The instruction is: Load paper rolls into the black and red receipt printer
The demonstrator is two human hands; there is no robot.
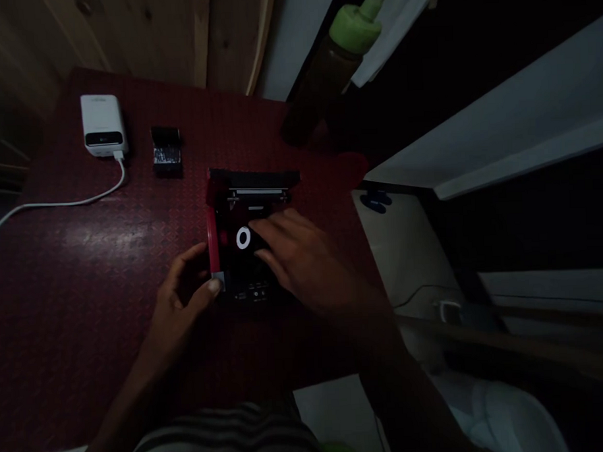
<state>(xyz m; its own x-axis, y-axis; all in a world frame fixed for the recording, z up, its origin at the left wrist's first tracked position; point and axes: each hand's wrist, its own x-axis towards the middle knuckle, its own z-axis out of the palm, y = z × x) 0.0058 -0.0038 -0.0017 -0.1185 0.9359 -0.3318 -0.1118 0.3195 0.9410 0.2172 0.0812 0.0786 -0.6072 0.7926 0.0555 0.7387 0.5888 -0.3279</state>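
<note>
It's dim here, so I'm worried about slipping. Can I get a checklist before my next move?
1. Lid raised: ok.
2. White ring visible inside the red-and-black device: ok.
3. Left hand touching the device's near left corner: ok.
4. Right hand gripping something: cannot tell; too dark beneath it.
5. White cable clear of the device: ok.
6. Light inside the device: not ok, mostly in shadow.

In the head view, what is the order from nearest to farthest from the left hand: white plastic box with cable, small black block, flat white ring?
1. Flat white ring: right of the left hand, in the open red-and-black device.
2. Small black block: beyond the hand, on the red table.
3. White plastic box: farther left, on the table.
</note>
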